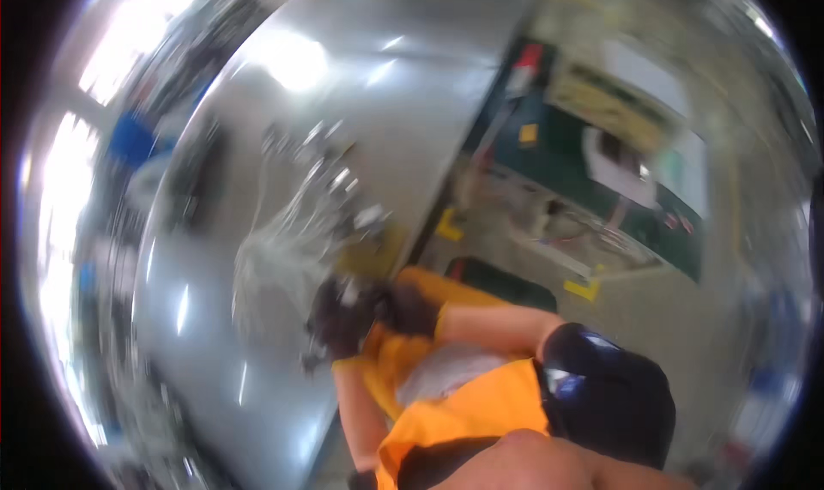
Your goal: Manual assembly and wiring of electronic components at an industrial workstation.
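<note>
Motion blurs the whole picture. My left hand (336,320), in a dark glove, is at the near edge of a shiny metal table (206,301). Close against it on the right is my right hand (414,308), also dark-gloved. The fingers of both are smeared, and anything between them cannot be made out. A small metallic bit (314,353) shows beside my left hand. Just beyond the hands lie a tangle of whitish strands (279,263), several shiny metal pieces (343,179) and a yellowish flat patch (375,254).
To the right stands a green-topped bench (549,160) with a tan box (614,99), white sheets (693,172) and a red object (530,58). A dark stool-like shape (506,282) and yellow floor marks (582,290) are nearer. A dark blurred object (196,177) lies on the table's left.
</note>
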Tool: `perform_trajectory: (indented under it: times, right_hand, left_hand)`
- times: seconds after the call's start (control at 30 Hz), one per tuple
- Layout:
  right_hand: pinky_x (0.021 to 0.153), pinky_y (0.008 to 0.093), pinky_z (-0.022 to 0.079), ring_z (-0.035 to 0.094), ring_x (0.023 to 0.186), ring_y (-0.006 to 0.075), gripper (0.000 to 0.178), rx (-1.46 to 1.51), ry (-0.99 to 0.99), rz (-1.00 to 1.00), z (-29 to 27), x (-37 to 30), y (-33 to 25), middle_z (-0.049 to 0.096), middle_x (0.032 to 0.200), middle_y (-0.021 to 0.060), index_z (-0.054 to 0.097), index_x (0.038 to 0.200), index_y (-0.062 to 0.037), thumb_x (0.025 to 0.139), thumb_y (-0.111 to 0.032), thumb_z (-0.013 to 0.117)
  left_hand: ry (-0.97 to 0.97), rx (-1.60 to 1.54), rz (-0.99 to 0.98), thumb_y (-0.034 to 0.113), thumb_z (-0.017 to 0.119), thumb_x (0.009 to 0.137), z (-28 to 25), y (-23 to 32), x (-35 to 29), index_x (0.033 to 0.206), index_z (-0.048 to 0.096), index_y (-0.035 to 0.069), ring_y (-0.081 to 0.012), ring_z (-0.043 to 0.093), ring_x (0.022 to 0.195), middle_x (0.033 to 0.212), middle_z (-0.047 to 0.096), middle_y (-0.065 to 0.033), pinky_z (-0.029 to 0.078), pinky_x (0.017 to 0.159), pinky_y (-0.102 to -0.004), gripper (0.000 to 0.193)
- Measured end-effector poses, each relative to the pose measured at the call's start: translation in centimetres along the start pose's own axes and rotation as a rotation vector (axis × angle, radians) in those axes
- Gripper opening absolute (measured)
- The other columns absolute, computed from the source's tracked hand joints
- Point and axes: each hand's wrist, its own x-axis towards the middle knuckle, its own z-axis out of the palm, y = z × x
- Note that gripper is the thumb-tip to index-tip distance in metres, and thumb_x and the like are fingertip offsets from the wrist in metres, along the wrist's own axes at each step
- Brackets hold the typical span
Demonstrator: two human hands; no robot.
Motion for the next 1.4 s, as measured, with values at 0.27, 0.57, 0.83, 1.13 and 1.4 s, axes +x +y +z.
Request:
perform_trajectory:
  times: [0.27,0.57,0.83,1.13,1.4]
  right_hand:
    - [0.051,0.0208,0.044,0.056,0.057,0.0091,0.021,-0.004,-0.232,-0.028,-2.2,-2.1,-0.9,0.060,0.071,-0.0008,0.063,0.090,-0.0097,0.097,-0.027,0.053]
    - [0.070,0.0252,0.049,0.060,0.078,0.0093,0.022,-0.610,-0.282,-0.393,0.1,1.3,-3.2,0.064,0.089,0.0045,0.064,0.106,-0.0049,0.098,-0.023,0.055]
    - [0.061,0.0289,0.049,0.059,0.069,0.0105,0.018,-0.717,-0.212,-0.966,-2.1,7.0,-5.8,0.063,0.083,0.0047,0.062,0.110,-0.0078,0.099,-0.020,0.054]
    - [0.070,0.0351,0.051,0.067,0.081,0.0209,0.027,-1.268,-0.089,-0.702,-3.2,-1.9,-1.6,0.068,0.098,0.0084,0.056,0.122,-0.0108,0.097,-0.023,0.055]
    - [0.074,0.0425,0.053,0.067,0.088,0.0343,0.040,-1.672,-0.085,-0.673,0.8,-3.9,-3.1,0.066,0.108,0.0182,0.051,0.134,-0.0149,0.095,-0.016,0.052]
  left_hand:
    - [0.012,0.090,0.216,0.022,0.069,0.088,0.7,-2.3,-0.6,0.132,0.051,0.000,-0.0269,0.059,0.104,0.113,0.061,-0.0165,0.046,0.091,-0.0356,0.052]
    - [-0.213,-0.819,-0.102,0.016,0.065,0.092,0.2,-5.9,0.2,0.137,0.049,0.004,-0.0127,0.059,0.096,0.117,0.060,-0.0090,0.048,0.078,-0.0243,0.049]
    - [0.073,-0.150,0.151,0.014,0.066,0.090,5.4,-5.6,0.8,0.131,0.052,0.000,-0.0234,0.059,0.099,0.117,0.062,-0.0123,0.046,0.089,-0.0337,0.046]
    - [-0.055,-0.187,0.181,0.020,0.063,0.092,2.3,-4.4,0.8,0.135,0.050,-0.003,-0.0295,0.056,0.117,0.126,0.060,-0.0186,0.041,0.101,-0.0359,0.051]
    - [-0.250,-0.644,-0.057,0.025,0.064,0.094,1.4,-5.4,2.0,0.133,0.053,-0.001,-0.0193,0.055,0.117,0.130,0.059,-0.0116,0.041,0.099,-0.0306,0.048]
